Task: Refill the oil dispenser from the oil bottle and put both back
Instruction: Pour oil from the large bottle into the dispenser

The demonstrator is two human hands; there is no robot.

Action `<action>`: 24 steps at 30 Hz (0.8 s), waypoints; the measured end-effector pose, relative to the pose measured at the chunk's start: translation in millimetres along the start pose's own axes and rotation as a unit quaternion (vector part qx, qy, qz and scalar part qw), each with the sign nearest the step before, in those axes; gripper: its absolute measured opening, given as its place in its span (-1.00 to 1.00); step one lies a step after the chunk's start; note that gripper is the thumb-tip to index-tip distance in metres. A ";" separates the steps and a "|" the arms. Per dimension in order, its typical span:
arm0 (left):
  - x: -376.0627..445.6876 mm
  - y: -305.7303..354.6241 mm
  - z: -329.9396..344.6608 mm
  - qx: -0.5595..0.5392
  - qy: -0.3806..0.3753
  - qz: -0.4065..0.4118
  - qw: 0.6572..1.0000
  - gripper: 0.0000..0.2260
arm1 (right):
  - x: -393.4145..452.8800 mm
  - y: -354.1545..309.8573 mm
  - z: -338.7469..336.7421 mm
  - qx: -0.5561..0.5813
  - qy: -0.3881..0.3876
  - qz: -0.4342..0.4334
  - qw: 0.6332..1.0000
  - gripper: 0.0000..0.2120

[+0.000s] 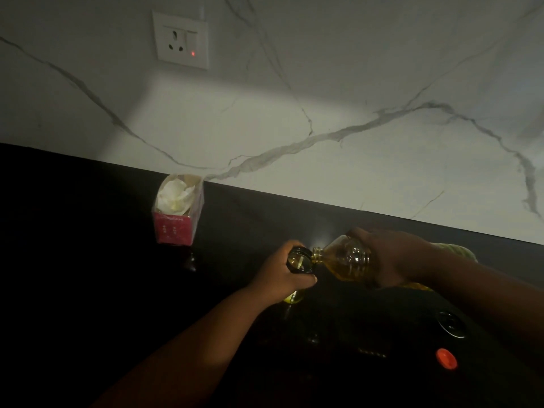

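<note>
Head view – looks forward, down at counter (pixel 88 260), close.

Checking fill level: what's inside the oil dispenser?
Through the open mouth of the oil dispenser, yellowish oil shows. The left hand wraps its body, hiding the level. The oil bottle mouth sits at the rim.

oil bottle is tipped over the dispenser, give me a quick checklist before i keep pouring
1. Bottle mouth lined up with the dispenser opening: ok, it sits right at the rim.
2. Dispenser steadied: ok, the left hand grips it around the top.
3. Bottle held firmly: ok, the right hand wraps its body.
4. Both caps off and set aside: ok, the red cap and the black lid lie on the counter.
5. Fill level in the dispenser: cannot tell, too dark.
6. Spills on the counter: cannot tell.
</note>
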State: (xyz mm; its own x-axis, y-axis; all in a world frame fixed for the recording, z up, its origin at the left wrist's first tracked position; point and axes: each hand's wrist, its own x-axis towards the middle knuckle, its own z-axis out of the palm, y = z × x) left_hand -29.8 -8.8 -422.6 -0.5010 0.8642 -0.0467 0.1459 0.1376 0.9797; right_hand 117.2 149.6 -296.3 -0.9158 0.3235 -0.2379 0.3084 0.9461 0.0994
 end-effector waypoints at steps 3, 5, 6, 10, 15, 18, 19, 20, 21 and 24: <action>-0.3 0.7 -0.1 -0.001 -0.002 0.000 1.000 -0.51 | 0.1 0.0 0.1 0.004 -0.002 0.002 1.000 -0.16; -0.2 0.6 -0.2 -0.001 -0.004 -0.004 1.000 -0.50 | -0.2 -0.6 0.2 -0.003 -0.004 0.004 1.000 -0.15; -0.2 0.5 -0.2 -0.001 -0.004 -0.006 1.000 -0.49 | -0.2 -0.8 -0.1 -0.006 -0.005 0.005 1.000 -0.15; -0.6 0.4 -0.7 -0.003 -0.003 -0.007 1.000 -0.49 | -1.5 -2.1 -1.0 -0.007 -0.007 0.005 1.000 -0.15; -0.8 1.6 -1.1 -0.005 -0.007 -0.004 1.000 -0.51 | -1.0 -2.2 -0.9 -0.008 -0.007 0.009 1.000 -0.15; -0.9 1.5 -1.0 -0.009 -0.005 -0.005 1.000 -0.51 | -2.2 -2.8 -1.9 -0.013 -0.005 0.008 1.000 -0.15; -1.0 1.6 -0.9 -0.009 -0.006 -0.005 1.000 -0.51 | -2.5 -2.9 -1.9 -0.011 -0.005 0.009 1.000 -0.16; -0.9 1.4 -0.9 -0.009 -0.006 -0.006 1.000 -0.50 | -2.7 -3.2 -2.0 -0.008 -0.006 0.008 1.000 -0.16; -1.1 1.4 -1.0 -0.008 -0.007 -0.005 1.000 -0.50 | -2.1 -3.2 -1.8 -0.003 -0.007 0.007 1.000 -0.16; -0.9 1.0 -1.2 -0.005 -0.008 -0.003 1.000 -0.51 | -1.1 -1.8 0.2 0.001 -0.007 0.009 1.000 -0.15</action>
State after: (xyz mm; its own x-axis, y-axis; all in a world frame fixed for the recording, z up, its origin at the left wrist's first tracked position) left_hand -30.2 -10.0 -421.4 -0.4884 0.8708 -0.0558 0.1342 0.1381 0.9813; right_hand 117.7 147.6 -296.4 -0.9064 0.3415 -0.2488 0.3262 0.9398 0.1015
